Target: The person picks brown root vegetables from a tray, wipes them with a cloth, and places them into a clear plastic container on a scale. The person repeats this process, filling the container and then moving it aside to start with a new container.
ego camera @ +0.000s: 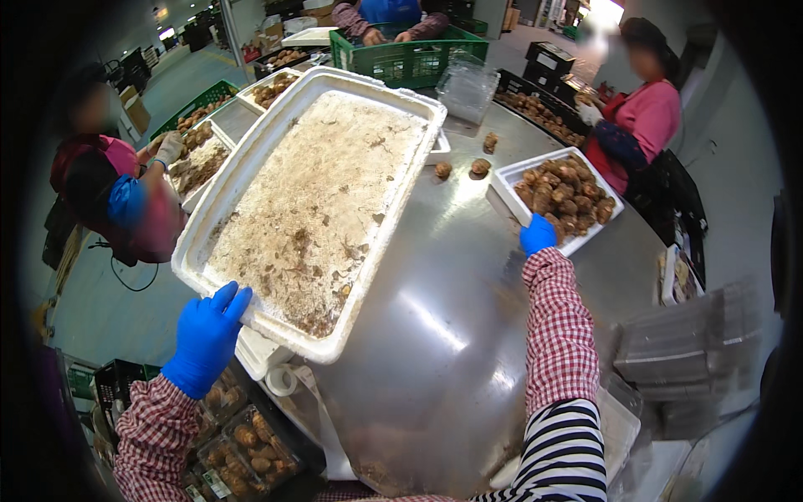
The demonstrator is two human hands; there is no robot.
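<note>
My left hand (pixel 210 332), in a blue glove, grips the near left rim of a large white foam tray (pixel 313 213). That tray is tilted over the metal table and holds only dirt and root scraps. In a blue glove too, my right hand (pixel 538 235) holds the near left edge of a smaller white foam tray (pixel 593 235). Brown taro-like tubers (pixel 564 194) are heaped in this smaller tray. Several loose tubers (pixel 480 166) lie on the metal table (pixel 433 301) between the two trays.
Co-workers stand left, right and across the table. A green crate (pixel 411 63) is at the far side; clear plastic containers (pixel 467 88) stand beside it. Packed tubers (pixel 251 445) lie in a black crate at lower left, near a tape roll (pixel 281 380). Stacked clear trays (pixel 684 345) are at right.
</note>
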